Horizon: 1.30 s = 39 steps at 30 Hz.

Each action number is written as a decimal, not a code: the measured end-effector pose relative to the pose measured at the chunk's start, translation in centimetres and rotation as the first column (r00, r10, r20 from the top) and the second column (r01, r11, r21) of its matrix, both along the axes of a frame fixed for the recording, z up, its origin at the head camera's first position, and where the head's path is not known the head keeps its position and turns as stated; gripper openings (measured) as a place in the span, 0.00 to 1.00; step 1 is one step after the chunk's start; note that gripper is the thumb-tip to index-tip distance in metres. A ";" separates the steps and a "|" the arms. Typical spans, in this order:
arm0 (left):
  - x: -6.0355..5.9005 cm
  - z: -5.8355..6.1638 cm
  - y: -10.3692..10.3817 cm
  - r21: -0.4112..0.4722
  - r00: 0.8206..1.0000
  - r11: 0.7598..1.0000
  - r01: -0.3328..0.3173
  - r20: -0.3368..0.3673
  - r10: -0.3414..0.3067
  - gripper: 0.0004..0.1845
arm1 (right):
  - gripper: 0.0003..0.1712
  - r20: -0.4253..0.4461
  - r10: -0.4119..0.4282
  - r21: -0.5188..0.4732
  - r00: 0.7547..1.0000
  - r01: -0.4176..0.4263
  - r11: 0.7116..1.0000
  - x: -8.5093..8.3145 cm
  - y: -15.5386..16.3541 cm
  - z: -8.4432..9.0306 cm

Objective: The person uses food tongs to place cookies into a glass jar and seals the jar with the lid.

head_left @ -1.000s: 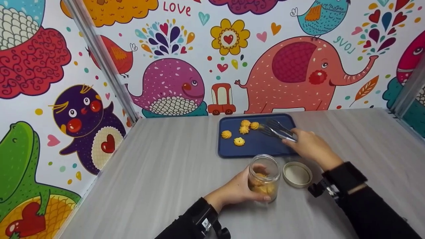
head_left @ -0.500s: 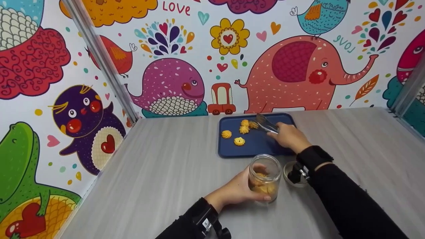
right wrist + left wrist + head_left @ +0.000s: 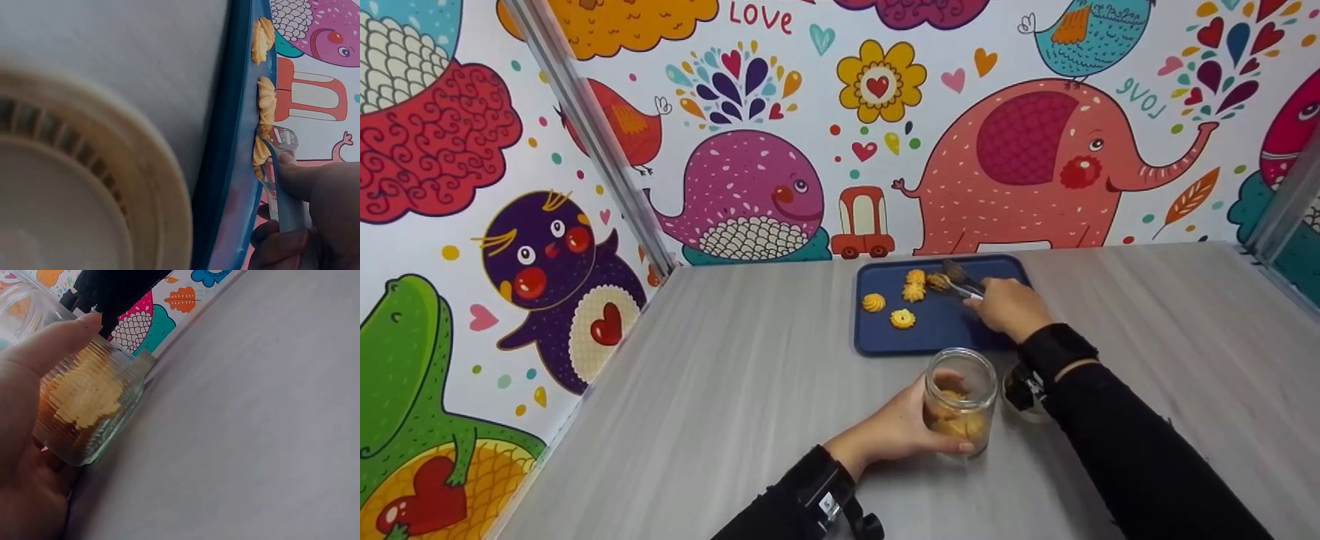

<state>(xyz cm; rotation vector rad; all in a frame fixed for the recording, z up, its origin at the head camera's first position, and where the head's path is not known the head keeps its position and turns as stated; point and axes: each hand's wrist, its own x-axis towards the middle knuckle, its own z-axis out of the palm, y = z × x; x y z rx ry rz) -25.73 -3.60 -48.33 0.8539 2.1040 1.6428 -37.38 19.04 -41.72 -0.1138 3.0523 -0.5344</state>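
Note:
My left hand (image 3: 900,424) holds a ribbed clear glass jar (image 3: 976,420) upright on the table, thumb across its front. Inside lie several golden piped cookies (image 3: 84,394); the jar has no lid on. Over the blue tray (image 3: 885,343), my right hand (image 3: 1012,304) grips metal tongs (image 3: 291,211). Their slotted tips stand on both sides of a cookie (image 3: 260,152) at the tray's middle. Left of the tips are more cookies: a close cluster (image 3: 914,288), a swirled one (image 3: 873,302) and a round one (image 3: 903,319).
Right of the jar, a cream-coloured lid (image 3: 149,185) lies with its hollow side up, partly under my right wrist in the head view. The grey wood-grain table (image 3: 720,375) ends at a wall (image 3: 802,112) printed with cartoon animals.
My right hand has moved left and slightly away over the tray, and the tong tips have closed in around a cookie. The left hand and jar have stayed put.

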 end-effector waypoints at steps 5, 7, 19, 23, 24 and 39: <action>-0.1 0.0 -0.1 0.004 1.000 1.000 -0.003 -0.003 0.003 0.41 | 0.33 -0.001 0.000 0.036 1.000 0.000 0.999 0.4 0.0 0.7; -0.1 0.0 -0.1 0.003 1.000 1.000 -0.006 -0.003 0.006 0.41 | 0.31 0.003 0.002 0.043 1.000 -0.002 0.999 0.6 0.0 1.0; -0.2 0.1 -0.2 -0.011 1.000 1.000 -0.017 -0.013 0.016 0.41 | 0.29 0.062 0.055 0.110 0.997 -0.062 0.992 2.3 1.1 2.4; -0.1 -0.1 -0.3 -0.003 1.000 1.000 -0.018 -0.005 0.018 0.42 | 0.29 0.071 0.084 0.113 0.994 -0.091 0.989 3.1 1.6 2.3; -0.1 -0.1 -0.3 -0.002 1.000 1.000 -0.018 -0.001 0.018 0.42 | 0.29 0.075 0.088 0.113 0.993 -0.097 0.989 3.2 1.8 2.3; 0.0 -0.1 0.0 -0.018 1.000 1.000 -0.018 -0.015 0.018 0.42 | 0.36 0.081 0.121 0.138 0.989 -0.132 0.982 6.0 5.6 2.1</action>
